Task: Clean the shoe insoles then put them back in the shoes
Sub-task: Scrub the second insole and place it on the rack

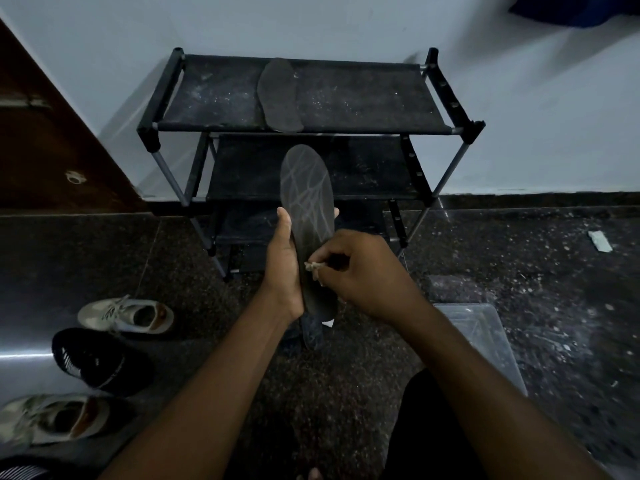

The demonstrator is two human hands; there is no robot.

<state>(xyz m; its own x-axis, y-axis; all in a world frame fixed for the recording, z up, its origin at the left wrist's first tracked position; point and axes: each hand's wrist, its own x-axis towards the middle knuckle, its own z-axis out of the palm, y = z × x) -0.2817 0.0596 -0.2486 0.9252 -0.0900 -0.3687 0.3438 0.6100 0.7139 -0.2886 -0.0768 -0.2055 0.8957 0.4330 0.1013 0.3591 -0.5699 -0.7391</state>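
Head view, as I read it remotely: left hand point(282, 268) grips a dark insole point(306, 188) by its heel half, held up before the shoe rack point(446, 98); right hand point(367, 271) pinches a small pale rag point(313, 268) against it. I judge cleaning is under way. A second insole point(278, 95) lies on the rack's top shelf, condition unclear. Pale sneakers point(128, 315) and a black shoe point(93, 358) wait on the floor; refitting looks outstanding

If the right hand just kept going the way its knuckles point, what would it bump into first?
Probably the dark insole: the right hand points left with a small pale scrap pinched in its fingers, at or very near the insole's surface. Behind it the left hand grips the insole.
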